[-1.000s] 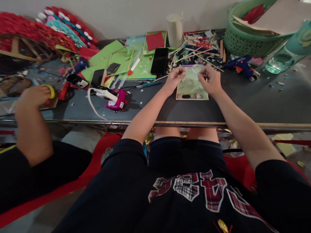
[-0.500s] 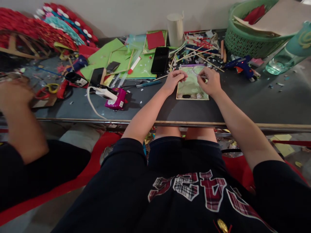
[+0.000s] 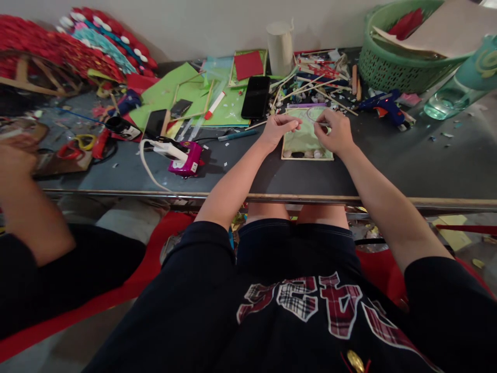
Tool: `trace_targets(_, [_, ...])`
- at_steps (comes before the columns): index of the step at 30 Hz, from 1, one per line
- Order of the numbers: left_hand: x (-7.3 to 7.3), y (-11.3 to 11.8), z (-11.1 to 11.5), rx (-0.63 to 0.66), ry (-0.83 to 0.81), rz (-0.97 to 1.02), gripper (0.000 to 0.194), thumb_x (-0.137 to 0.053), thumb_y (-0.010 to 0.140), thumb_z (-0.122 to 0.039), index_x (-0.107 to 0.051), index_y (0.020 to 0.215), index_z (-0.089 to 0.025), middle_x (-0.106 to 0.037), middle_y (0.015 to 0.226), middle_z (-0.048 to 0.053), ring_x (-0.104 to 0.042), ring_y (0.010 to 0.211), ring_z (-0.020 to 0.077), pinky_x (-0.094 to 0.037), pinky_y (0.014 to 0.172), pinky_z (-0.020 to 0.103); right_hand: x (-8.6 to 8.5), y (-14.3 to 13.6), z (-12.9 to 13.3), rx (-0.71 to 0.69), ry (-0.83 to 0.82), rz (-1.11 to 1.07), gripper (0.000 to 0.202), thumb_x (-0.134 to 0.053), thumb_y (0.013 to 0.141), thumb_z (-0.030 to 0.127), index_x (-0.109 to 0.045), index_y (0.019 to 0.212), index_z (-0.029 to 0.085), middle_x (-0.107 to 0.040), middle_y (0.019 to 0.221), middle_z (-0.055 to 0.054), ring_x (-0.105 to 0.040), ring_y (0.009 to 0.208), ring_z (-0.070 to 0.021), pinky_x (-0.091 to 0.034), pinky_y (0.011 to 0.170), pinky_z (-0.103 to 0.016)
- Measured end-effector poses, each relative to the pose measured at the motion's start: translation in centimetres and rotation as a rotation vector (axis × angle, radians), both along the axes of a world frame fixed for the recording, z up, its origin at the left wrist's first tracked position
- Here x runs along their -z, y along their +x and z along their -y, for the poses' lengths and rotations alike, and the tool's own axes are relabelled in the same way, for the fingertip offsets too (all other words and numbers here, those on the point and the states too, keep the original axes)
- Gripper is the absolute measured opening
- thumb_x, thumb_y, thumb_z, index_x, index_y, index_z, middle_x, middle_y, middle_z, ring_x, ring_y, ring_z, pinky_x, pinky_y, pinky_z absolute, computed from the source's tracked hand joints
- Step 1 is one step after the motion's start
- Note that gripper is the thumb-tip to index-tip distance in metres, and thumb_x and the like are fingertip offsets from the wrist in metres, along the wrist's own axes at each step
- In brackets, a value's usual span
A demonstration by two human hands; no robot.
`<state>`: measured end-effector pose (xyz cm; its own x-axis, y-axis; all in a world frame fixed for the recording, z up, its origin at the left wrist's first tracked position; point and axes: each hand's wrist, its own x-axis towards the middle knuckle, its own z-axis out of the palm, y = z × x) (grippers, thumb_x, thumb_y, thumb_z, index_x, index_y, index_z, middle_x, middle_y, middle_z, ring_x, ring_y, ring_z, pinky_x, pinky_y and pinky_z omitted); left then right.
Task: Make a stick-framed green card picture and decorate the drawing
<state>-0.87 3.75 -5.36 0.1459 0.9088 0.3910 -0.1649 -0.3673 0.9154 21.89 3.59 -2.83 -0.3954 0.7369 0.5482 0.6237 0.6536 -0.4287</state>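
A small framed green panel [image 3: 305, 135] lies on the dark table, with several pebbles [image 3: 308, 154] along its near edge. Over its left side is my left hand [image 3: 280, 129], thumb and finger pinched together; anything between them is too small to make out. My right hand [image 3: 334, 130] is above the panel's right side, pinching a thin curved strand [image 3: 310, 112] that loops up from the fingertips. A purple strip [image 3: 306, 105] lies just beyond the panel's far edge.
A black phone [image 3: 255, 97], a white cylinder [image 3: 280, 49] and loose sticks [image 3: 310, 88] lie beyond. Rightward are a blue glue gun [image 3: 384, 106], a green basket [image 3: 407, 67] and a bottle [image 3: 454, 85]. Leftward are a magenta power cube [image 3: 186, 159], scissors [image 3: 75, 147] and another person's arm [image 3: 31, 207].
My hands have barely moved; the left fingers have shifted slightly. The other person's hand at the left has moved further left and down.
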Motion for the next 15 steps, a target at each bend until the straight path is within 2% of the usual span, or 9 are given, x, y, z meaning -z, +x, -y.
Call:
trace_targets(7, [-0.1,0.1,-0.1,-0.012,-0.008,-0.04,0.048,-0.089,0.073,-0.067,-0.08,0.087,-0.021,-0.078,0.079,0.0,-0.072,0.074,0.0117,-0.058,0.075,0.025,-0.2,0.0,0.1,0.013,-0.024,0.052,0.018,-0.059,0.097,0.043,-0.062,0.091,0.026,-0.07,0.085,-0.008,-0.068,0.093,-0.0303,-0.052,0.101,-0.053])
trace_targets(11, [-0.7,0.1,0.4,-0.027,-0.059,-0.067,0.038,-0.088,0.082,-0.056,-0.08,0.098,-0.022,-0.081,0.089,0.002,-0.077,0.088,0.0153,-0.06,0.083,0.027,-0.2,0.0,0.2,-0.002,-0.031,0.039,0.018,-0.061,0.096,0.044,-0.064,0.091,0.027,-0.069,0.084,-0.008,-0.067,0.094,-0.031,-0.052,0.101,-0.054])
trace_targets(15, [-1.5,0.2,1.1,-0.022,-0.114,-0.093,0.032,-0.088,0.085,-0.044,-0.079,0.107,-0.023,-0.082,0.101,0.004,-0.078,0.107,0.0212,-0.061,0.092,0.03,-0.1,0.0,0.1,-0.01,-0.002,-0.007,0.02,-0.063,0.095,0.048,-0.065,0.088,0.028,-0.067,0.079,-0.007,-0.066,0.089,-0.0303,-0.055,0.097,-0.054])
